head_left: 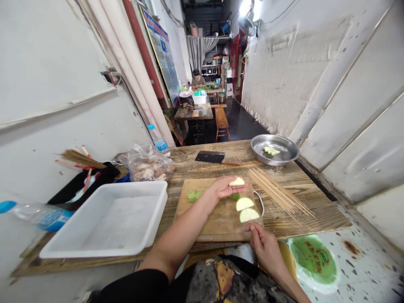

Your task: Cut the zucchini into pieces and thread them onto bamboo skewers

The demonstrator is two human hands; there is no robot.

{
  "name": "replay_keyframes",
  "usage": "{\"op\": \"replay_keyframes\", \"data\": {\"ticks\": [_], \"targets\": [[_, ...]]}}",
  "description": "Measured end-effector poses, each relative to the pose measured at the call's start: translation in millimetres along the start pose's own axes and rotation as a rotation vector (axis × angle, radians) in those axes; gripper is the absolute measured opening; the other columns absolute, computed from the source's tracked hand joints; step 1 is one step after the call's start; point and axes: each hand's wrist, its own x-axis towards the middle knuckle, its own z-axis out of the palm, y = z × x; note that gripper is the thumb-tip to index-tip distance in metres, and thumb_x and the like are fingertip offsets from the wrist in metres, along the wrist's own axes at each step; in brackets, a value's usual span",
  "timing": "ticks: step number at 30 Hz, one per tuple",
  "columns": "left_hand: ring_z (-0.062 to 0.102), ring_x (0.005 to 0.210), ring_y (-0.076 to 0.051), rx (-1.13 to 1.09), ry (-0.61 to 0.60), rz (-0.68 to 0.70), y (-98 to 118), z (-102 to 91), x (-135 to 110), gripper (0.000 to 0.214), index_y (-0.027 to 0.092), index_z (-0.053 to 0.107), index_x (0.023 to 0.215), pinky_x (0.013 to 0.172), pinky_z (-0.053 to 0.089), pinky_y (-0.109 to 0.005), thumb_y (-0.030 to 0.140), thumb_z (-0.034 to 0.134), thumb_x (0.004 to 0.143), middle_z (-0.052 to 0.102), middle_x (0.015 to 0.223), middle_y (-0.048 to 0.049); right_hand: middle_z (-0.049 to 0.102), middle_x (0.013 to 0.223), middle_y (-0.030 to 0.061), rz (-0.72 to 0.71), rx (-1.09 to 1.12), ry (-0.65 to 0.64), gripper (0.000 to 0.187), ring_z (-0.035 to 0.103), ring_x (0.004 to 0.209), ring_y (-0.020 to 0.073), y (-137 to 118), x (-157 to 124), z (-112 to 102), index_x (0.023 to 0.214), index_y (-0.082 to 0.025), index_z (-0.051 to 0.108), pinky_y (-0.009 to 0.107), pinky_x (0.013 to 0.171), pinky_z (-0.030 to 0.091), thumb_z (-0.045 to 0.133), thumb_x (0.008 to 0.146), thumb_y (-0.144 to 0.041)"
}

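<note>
White tray (pixel 110 223) sits left of one board (pixel 221 219). Above the board, the left hand (pixel 222 188) pinches one of three pale slices (pixel 244 204); the other two sit on one skewer (pixel 239 192) that the right hand (pixel 265 246) grips, with one bowl (pixel 288 148) far right.

Lighting even and soft, daylight-like; strongest source a blown-out glare at top centre beside the wall fan (pixel 246 26). Far corridor end dimmer. Shadows faint: a soft one under the left hand (pixel 224 188) on the cutting board (pixel 221 221). Mild sheen on the metal bowl (pixel 292 148). Pale slice (pixel 236 182) and skewer (pixel 239 193) sharp. Right wall (pixel 315 63) and table (pixel 303 179) edge bow strongly toward frame edges; water bottle (pixel 38 215) at left smeared and stretched
</note>
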Motion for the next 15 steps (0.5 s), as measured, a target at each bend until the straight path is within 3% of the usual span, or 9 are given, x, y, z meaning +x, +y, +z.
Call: {"op": "replay_keyframes", "data": {"ticks": [8,15], "targets": [[0.069,0.086,-0.025,0.042,-0.067,0.015,-5,4.6,2,0.023,0.001,0.064,0.092,0.094,0.049,-0.048,0.008,0.042,0.088,0.071,0.088,-0.0191,0.047,0.047,-0.0023,-0.073,-0.145,0.052,0.041,0.045,0.043,0.0155,-5,6,-2,0.076,-0.019,0.06,0.027,0.048,0.036,0.032,0.091,-0.045],[0.069,0.087,-0.026,-0.018,-0.103,-0.01,-14,6.2,5,0.026,0.001,0.062,0.095,0.096,0.046,-0.049,0.007,0.039,0.088,0.071,0.088,-0.0198,0.053,0.049,-0.0004,-0.082,-0.147,0.083,0.046,0.049,0.044,0.0161,-7,9,-1,0.075,-0.019,0.06,0.027,0.049,0.039,0.029,0.092,-0.049]]}}
